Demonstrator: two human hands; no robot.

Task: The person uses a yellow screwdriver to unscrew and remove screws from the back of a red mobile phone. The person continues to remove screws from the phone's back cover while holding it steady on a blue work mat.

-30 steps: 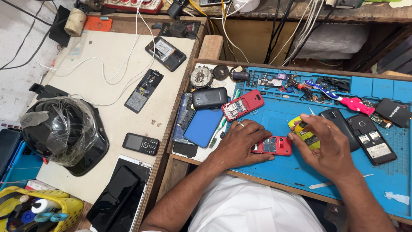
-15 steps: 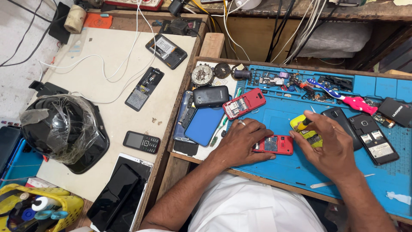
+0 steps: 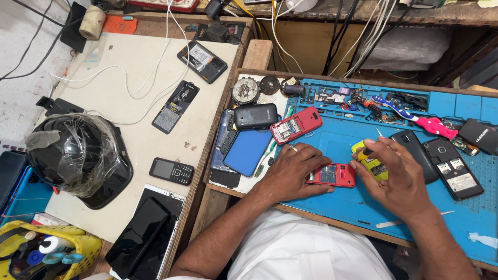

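While the left hand [image 3: 293,171] lies flat, fingers spread, over the near-left end of a small red opened keypad phone [image 3: 332,175], it pins that phone to the blue silicone work mat [image 3: 337,137] — presumably so it cannot slide. The right hand [image 3: 399,179] is closed around a yellow-handled screwdriver [image 3: 369,162], held upright just beside the phone's right end; its tip is hidden, so contact cannot be told. A second red phone body with exposed board [image 3: 295,125] lies farther off, tilted. Right of the hands: two black phones lying back-up [image 3: 441,161], one with its battery bay open. A pink-and-blue toothbrush [image 3: 415,116] lies by the mat's far parts tray. Left, on the pale table [image 3: 129,57] — a black helmet wrapped in clear plastic [image 3: 72,155] and a black keypad phone [image 3: 171,171].
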